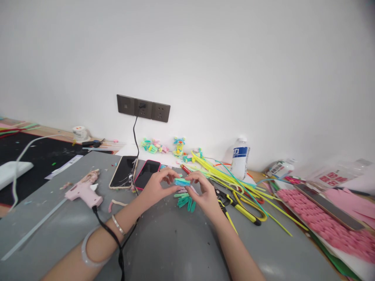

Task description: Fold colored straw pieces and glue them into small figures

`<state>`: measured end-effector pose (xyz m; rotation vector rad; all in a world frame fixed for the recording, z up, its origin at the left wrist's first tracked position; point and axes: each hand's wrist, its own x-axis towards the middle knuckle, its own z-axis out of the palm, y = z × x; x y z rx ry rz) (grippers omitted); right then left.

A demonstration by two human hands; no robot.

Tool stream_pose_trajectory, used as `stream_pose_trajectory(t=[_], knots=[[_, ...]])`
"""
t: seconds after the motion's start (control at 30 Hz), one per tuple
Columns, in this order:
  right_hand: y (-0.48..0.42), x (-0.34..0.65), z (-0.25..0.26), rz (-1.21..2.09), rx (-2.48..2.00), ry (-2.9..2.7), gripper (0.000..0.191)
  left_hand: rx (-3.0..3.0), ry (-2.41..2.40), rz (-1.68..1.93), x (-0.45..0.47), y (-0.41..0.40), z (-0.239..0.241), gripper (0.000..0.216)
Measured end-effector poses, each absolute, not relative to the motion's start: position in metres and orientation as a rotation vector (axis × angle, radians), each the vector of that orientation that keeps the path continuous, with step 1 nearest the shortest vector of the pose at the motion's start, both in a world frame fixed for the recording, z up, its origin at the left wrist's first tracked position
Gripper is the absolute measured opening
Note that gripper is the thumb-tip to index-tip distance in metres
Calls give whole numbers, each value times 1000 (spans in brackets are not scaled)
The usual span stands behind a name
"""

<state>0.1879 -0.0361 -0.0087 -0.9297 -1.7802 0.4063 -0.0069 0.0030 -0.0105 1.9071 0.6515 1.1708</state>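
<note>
My left hand (158,186) and my right hand (205,195) meet over the grey mat (164,242). Both pinch a small blue-green stack of fuzzy pieces (182,182) between their fingertips, one hand at each end. Just below it several short green and pink pieces (185,200) lie loose on the mat. A pink glue gun (84,190) rests to the left of my left forearm, and its black cord (114,238) runs across my wrist.
Two phones (136,171) lie behind my hands. Yellow and green sticks (234,179) and yellow-handled pliers (237,206) lie to the right, with a water bottle (240,157) and a tray of pink pieces (325,222). Small finished figures (164,146) stand below the wall socket (143,107).
</note>
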Motion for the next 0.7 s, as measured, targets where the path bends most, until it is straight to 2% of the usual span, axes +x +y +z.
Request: stream_pose_trajectory(t=[0.27, 0.5, 0.7], knots=[[-37, 187, -9, 374, -954, -1776, 14, 1946, 684, 1191, -7, 3, -10, 18], [-34, 188, -16, 315, -992, -1717, 32, 1985, 823, 1195, -6, 4, -9, 12], [-36, 187, -11, 328, -980, -1768, 18, 1983, 824, 1222, -6, 4, -9, 13]])
